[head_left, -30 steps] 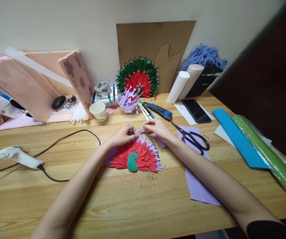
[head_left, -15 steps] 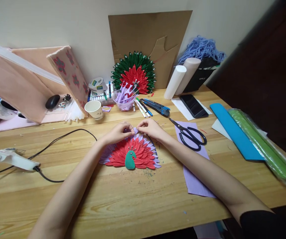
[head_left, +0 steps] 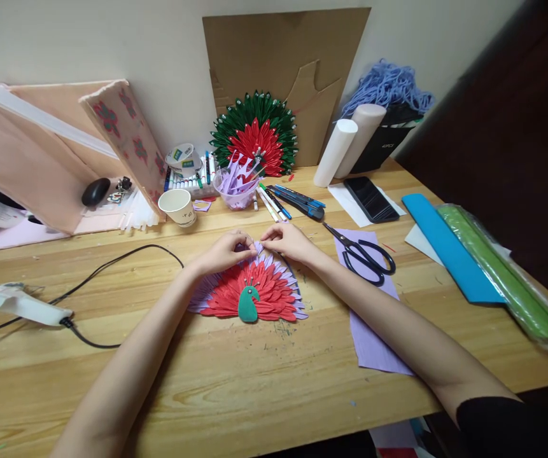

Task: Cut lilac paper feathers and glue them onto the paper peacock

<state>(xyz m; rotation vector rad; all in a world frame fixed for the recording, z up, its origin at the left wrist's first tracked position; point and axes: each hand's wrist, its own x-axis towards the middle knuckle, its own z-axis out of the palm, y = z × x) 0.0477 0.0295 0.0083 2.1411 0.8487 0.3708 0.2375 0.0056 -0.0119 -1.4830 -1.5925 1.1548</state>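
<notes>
Your two hands meet over a paper peacock (head_left: 254, 292), which lies flat on the wooden table (head_left: 235, 394), in front of you near the middle. Its body is green, its inner feathers red and its outer feathers lilac. Your left hand (head_left: 230, 250) is at the top edge of the fan, thumb and forefinger drawn narrow beside a lilac feather (head_left: 258, 247). Your right hand (head_left: 286, 242) reaches the same feather from the other side, its fingertips also close together. The contact is too small to tell whether either hand pinches the feather firmly.

To your right, black-handled scissors (head_left: 364, 257) lie partly on a lilac sheet (head_left: 373, 343), which passes under your right forearm. Farther right are a blue sheet (head_left: 452, 251) and a green roll (head_left: 503, 273) in clear wrapping. To your left, a white glue gun (head_left: 44, 312) rests on the table with its black cord (head_left: 99, 270) looping behind it.

Beyond your hands stand a paper cup (head_left: 176, 208) and a clear bowl (head_left: 238, 198) of lilac scraps, with pens (head_left: 274, 205) and a cutter (head_left: 302, 203) lying to the bowl's right. Behind them, a green-and-red fan (head_left: 254, 137) stands before a cardboard sheet (head_left: 254, 57).
</notes>
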